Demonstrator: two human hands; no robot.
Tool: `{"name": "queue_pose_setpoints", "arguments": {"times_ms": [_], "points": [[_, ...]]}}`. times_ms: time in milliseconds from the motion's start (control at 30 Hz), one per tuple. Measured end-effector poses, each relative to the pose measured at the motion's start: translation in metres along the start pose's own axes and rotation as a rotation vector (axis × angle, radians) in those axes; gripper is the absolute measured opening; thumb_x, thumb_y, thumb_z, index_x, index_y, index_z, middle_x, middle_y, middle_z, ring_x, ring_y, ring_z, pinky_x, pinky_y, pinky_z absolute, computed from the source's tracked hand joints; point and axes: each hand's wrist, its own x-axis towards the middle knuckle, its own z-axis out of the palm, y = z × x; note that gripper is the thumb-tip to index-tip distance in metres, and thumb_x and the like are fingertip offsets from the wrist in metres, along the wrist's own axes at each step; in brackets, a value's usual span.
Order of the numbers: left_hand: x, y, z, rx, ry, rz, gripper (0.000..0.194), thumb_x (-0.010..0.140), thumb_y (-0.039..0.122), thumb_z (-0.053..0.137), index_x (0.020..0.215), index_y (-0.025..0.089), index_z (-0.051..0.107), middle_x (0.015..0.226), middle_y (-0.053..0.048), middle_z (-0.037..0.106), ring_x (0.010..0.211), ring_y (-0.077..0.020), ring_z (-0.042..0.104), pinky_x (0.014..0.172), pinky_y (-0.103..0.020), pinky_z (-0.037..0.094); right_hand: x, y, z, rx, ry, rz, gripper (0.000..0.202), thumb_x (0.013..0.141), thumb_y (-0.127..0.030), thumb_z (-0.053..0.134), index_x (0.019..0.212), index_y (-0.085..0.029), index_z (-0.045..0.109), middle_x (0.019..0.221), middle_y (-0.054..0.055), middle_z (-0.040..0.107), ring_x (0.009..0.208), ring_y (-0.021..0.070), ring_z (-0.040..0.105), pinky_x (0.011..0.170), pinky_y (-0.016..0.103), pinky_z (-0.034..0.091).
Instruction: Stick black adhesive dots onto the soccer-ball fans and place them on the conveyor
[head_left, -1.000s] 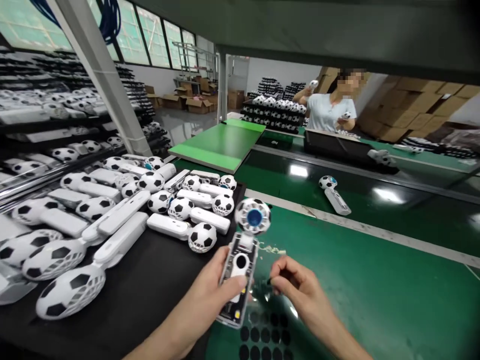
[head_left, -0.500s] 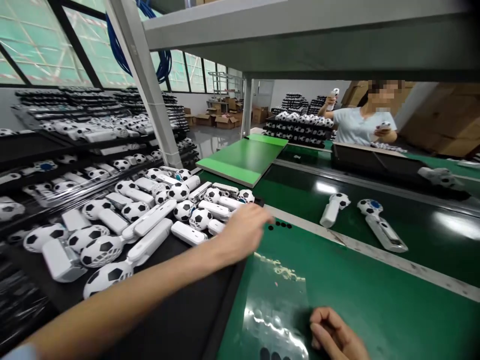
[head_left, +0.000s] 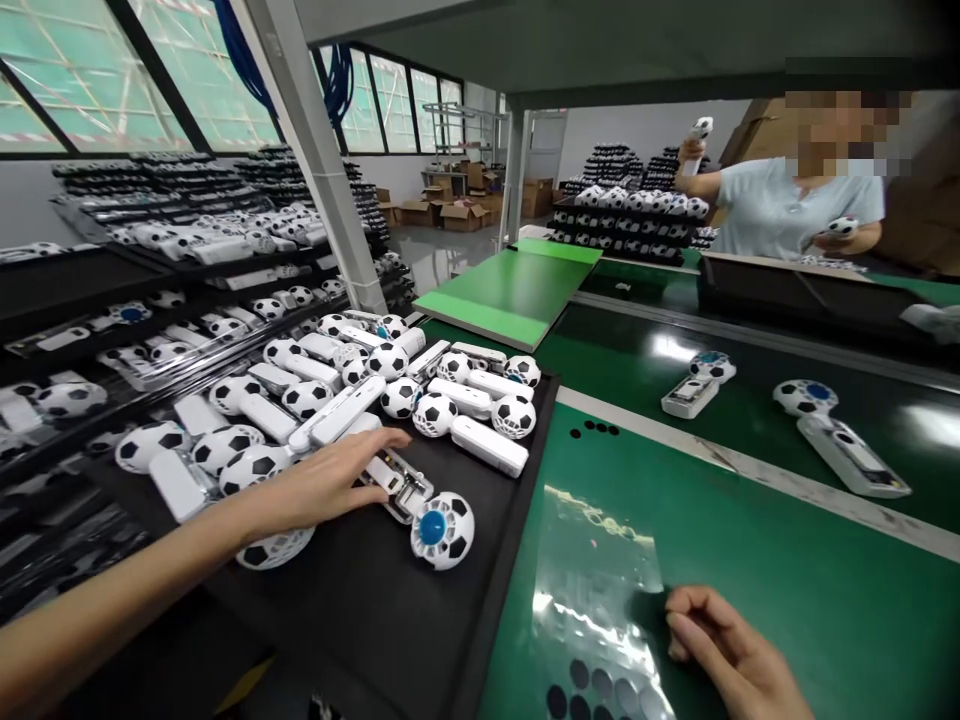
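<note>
In the tray, my left hand [head_left: 330,478] has its thumb and fingers on either side of the handle of a handheld fan [head_left: 442,530]. This fan has a football-patterned head with a blue hub, and its opened handle shows inner parts. My right hand [head_left: 727,645] is curled in a pinch over the green table, beside a clear plastic sheet [head_left: 600,560] bearing black round stickers [head_left: 601,684]. Whatever its fingertips hold is hidden. Several small black dots [head_left: 598,427] lie farther up the table.
The black tray [head_left: 390,620] holds several white football fans [head_left: 491,445] in rows. Two opened fans lie on the dark belt [head_left: 750,400]. A green board [head_left: 517,290] lies beyond the tray. A metal post [head_left: 322,160] rises at left. Across the belt, a co-worker [head_left: 802,210] holds fans.
My left hand has moved left and back from the tray's right edge to the opened fan. My right hand keeps its pinch by the sheet. The view has shifted; one belt fan now shows its blue hub.
</note>
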Motion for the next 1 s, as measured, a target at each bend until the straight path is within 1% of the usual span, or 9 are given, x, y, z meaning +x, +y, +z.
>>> {"name": "queue_pose_setpoints", "arguments": {"times_ms": [67,133,233,333,400,500,633,800,1000], "points": [[0.012,0.002,-0.013,0.126,-0.177,0.063,0.057,0.076,0.017,0.057,0.131,0.021,0.043,0.125,-0.01,0.056,0.113,-0.0259,0.052,0.092,-0.034,0.041,0.004,0.004,-0.004,-0.009,-0.065,0.042,0.036,0.068,-0.06,0.063,0.07,-0.024,0.062,0.058,0.0,0.056,0.057,0.0174,0.053,0.055,0.024,0.046],[0.026,0.007,-0.022,0.294,-0.289,0.13,0.058,0.067,0.012,0.064,0.124,0.019,0.052,0.117,-0.011,0.06,0.108,-0.0279,0.052,0.091,-0.036,0.039,0.007,0.009,-0.008,0.013,-0.102,0.076,0.036,0.068,-0.06,0.064,0.073,-0.024,0.062,0.059,0.0,0.057,0.059,0.0175,0.054,0.057,0.024,0.047],[0.039,0.016,-0.025,0.372,-0.312,0.147,0.041,0.06,0.018,0.072,0.1,0.016,0.063,0.099,-0.01,0.061,0.093,-0.027,0.054,0.082,-0.033,0.04,0.009,0.013,-0.008,0.074,-0.053,0.06,0.034,0.07,-0.057,0.066,0.073,-0.023,0.061,0.06,0.0,0.056,0.058,0.0168,0.054,0.057,0.025,0.046],[0.037,0.033,-0.019,0.265,-0.244,0.037,0.028,0.065,0.025,0.066,0.089,0.017,0.056,0.086,-0.006,0.059,0.08,-0.0237,0.056,0.067,-0.028,0.04,0.007,0.004,-0.002,0.141,-0.032,0.043,0.033,0.071,-0.054,0.066,0.072,-0.021,0.06,0.057,-0.001,0.054,0.056,0.0152,0.051,0.055,0.024,0.043],[0.032,0.054,-0.011,0.084,-0.184,-0.159,0.029,0.066,0.03,0.064,0.087,0.019,0.049,0.071,0.0,0.056,0.069,-0.0229,0.056,0.059,-0.027,0.036,0.005,-0.011,0.004,0.201,-0.033,0.039,0.031,0.072,-0.05,0.067,0.071,-0.02,0.059,0.057,-0.002,0.053,0.056,0.014,0.051,0.057,0.024,0.043],[0.025,0.095,0.011,-0.497,-0.18,-0.372,0.03,0.066,0.036,0.063,0.086,0.021,0.045,0.064,0.004,0.053,0.063,-0.021,0.057,0.056,-0.027,0.039,0.003,-0.042,0.015,0.269,-0.043,-0.007,0.027,0.071,-0.043,0.069,0.067,-0.019,0.058,0.065,-0.002,0.055,0.057,0.0121,0.051,0.059,0.024,0.043],[0.023,0.143,0.05,-1.286,-0.253,-0.302,0.04,0.075,0.046,0.058,0.104,0.02,0.048,0.081,-0.001,0.06,0.075,-0.0193,0.059,0.067,-0.029,0.046,0.002,-0.08,0.028,0.267,-0.154,-0.079,0.016,0.074,-0.034,0.064,0.071,-0.019,0.058,0.054,-0.003,0.055,0.051,0.0125,0.051,0.055,0.025,0.043],[0.037,0.163,0.091,-1.49,-0.221,-0.156,0.052,0.077,0.046,0.06,0.122,0.024,0.044,0.117,-0.006,0.057,0.113,-0.0252,0.049,0.098,-0.038,0.037,0.003,-0.098,0.041,-0.081,-0.148,-0.35,0.01,0.08,-0.017,0.051,0.072,-0.019,0.057,0.066,-0.003,0.055,0.06,0.0111,0.05,0.058,0.023,0.038],[0.042,0.161,0.103,-1.58,-0.217,-0.097,0.062,0.077,0.046,0.062,0.129,0.024,0.038,0.134,-0.006,0.047,0.126,-0.027,0.039,0.108,-0.041,0.028,0.006,-0.088,0.049,-0.31,-0.088,-0.516,0.018,0.085,-0.007,0.044,0.076,-0.019,0.054,0.074,-0.002,0.053,0.068,0.0111,0.05,0.062,0.023,0.036]]}}
